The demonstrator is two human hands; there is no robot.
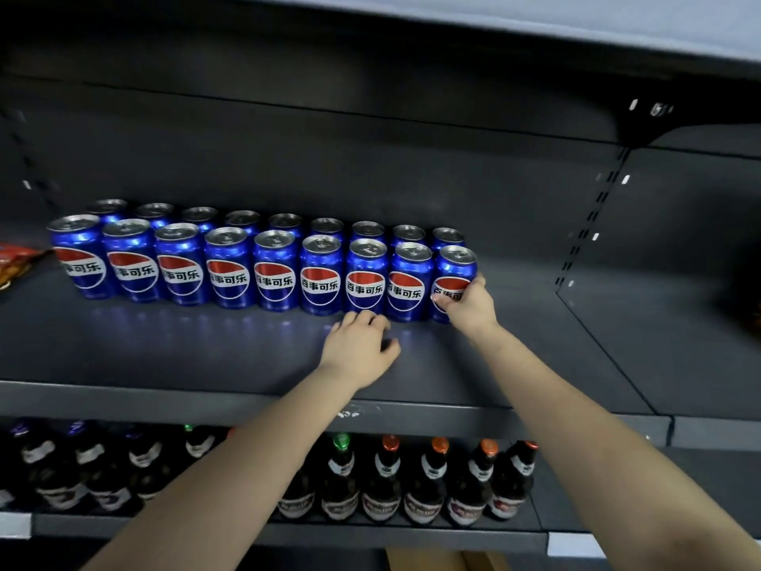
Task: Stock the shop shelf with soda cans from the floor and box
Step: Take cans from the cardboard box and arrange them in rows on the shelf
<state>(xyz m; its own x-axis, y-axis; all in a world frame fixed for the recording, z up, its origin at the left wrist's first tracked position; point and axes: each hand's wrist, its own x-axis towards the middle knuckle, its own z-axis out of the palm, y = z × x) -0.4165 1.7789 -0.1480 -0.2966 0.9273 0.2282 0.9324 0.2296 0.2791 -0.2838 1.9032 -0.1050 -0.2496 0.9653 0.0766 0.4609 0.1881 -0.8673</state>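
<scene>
Two rows of blue soda cans (274, 274) with red, white and blue logos stand on the dark grey shelf (206, 356). My right hand (467, 300) grips the rightmost front can (455, 267) low on its side, and the can stands upright on the shelf. My left hand (360, 350) hovers just in front of the front row, its fingers loosely curled and holding nothing, their tips near the base of the third can from the right (365, 278).
The shelf runs bare to the right of the cans up to a slotted upright (593, 216). A snack bag (14, 261) lies at the far left. Dark bottles (432, 484) with coloured caps fill the shelf below. Another shelf overhangs above.
</scene>
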